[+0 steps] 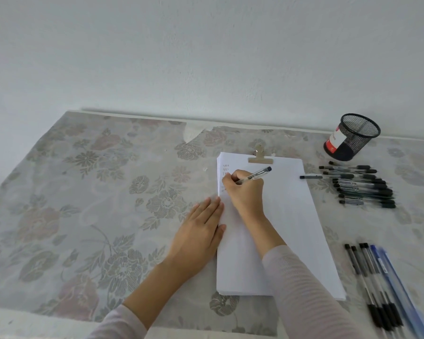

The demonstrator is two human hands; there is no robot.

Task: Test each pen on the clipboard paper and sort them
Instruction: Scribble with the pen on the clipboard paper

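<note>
A right hand (244,189) grips a clear-barrelled pen (253,176) over the paper's (287,216) upper left corner, tip down-left, dark cap angled up-right toward the metal clip (260,158). The left hand (198,231) lies flat, fingers extended, pressing the sheet's left edge.

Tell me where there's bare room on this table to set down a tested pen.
The wide stretch of floral tablecloth left of the left hand is bare. A narrower strip lies right of the paper, between the far pen pile and the near pen row. It is crowded around the mesh pen cup and both pen groups.
</note>
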